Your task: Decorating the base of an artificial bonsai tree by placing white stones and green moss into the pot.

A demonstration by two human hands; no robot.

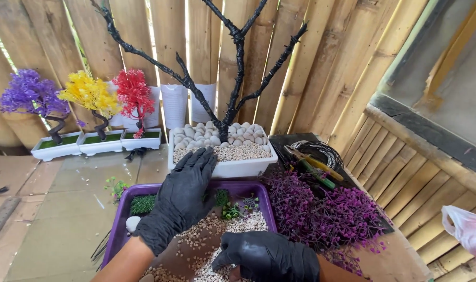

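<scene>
The white rectangular planter [232, 166] sits at the back of the bench, its long side running left to right, filled with fine beige gravel and topped with smooth white pebbles [217, 134] round the foot of a bare black wire-wrapped tree [237, 62]. It lies straight ahead of the left hand [183, 196], which is the nearer one: in its black glove it stretches forward, fingers flat and spread, released, tips resting on the gravel at the planter's near left edge. The right hand [269, 256], also gloved, is low and close, curled knuckles-up in the loose gravel of the purple tray [120, 222]; whether it clutches any I cannot tell. Feathery purple plastic sprigs [326, 211] are heaped just right of the tray, with a wire coil [319, 149] behind. Three small finished trees, purple, yellow and red, stand far left.
</scene>
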